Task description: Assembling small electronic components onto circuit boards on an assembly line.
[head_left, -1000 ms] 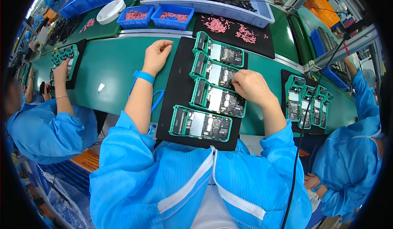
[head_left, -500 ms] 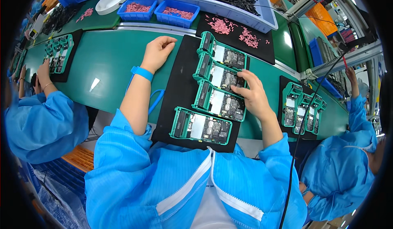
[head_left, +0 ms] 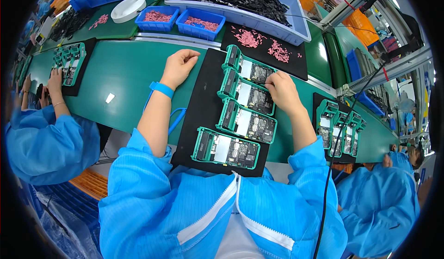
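My left hand (head_left: 181,68), with a blue wrist strap (head_left: 161,89), hovers by the left edge of a black mat (head_left: 200,97). Its thumb and fingers are pressed together; whatever they hold, if anything, is too small to make out. Several green fixtures carrying dark circuit boards stand in a column on the mat. My right hand (head_left: 284,91) is closed in a pinch at the right end of the second-farthest board (head_left: 254,97), just below the farthest board (head_left: 255,73). What its fingertips hold is hidden. The nearest fixture (head_left: 226,149) sits slightly left of the others.
Pink small pieces (head_left: 247,38) lie scattered on a far black mat. Behind are two blue bins (head_left: 200,33) of pink pieces and a large tub (head_left: 300,30) of black parts. A cable (head_left: 329,185) hangs at right. Co-workers sit both sides with similar fixtures (head_left: 69,64).
My right hand has moved farther away along the boards, and its fingers have drawn together into a pinch. My left hand keeps its pose. The co-worker's raised arm at right has come down.
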{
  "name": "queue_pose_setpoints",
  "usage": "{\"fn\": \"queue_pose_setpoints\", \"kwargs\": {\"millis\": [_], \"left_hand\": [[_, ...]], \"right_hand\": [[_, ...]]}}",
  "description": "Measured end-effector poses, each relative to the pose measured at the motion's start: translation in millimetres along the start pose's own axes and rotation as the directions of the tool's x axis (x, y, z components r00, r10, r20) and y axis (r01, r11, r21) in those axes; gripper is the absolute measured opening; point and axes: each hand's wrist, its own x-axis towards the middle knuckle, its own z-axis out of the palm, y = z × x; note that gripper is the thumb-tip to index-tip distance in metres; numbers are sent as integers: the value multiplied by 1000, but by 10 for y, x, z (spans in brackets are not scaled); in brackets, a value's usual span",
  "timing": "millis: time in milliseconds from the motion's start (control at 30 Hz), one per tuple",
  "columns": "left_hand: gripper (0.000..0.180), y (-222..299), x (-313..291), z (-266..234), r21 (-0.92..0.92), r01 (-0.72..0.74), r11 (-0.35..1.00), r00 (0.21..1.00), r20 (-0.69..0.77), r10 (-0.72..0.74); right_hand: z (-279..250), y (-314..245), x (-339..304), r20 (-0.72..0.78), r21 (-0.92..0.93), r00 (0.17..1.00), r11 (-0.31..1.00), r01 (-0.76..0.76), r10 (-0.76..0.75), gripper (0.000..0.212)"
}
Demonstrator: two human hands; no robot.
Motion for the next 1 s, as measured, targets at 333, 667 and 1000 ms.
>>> {"fn": "queue_pose_setpoints", "kwargs": {"millis": [333,667,1000], "left_hand": [[17,36,-18,-19,66,-29,997,1000,1,29],[17,-20,1,-3,56,-49,997,999,-3,49],[18,-55,30,19,71,-133,989,991,3,133]], "right_hand": [[40,-108,-75,-46,-148,994,984,95,-103,4],[-3,-89,-189,2,-139,984,974,177,-178,19],[43,-63,-701,-405,188,893,974,-126,194,40]]}}
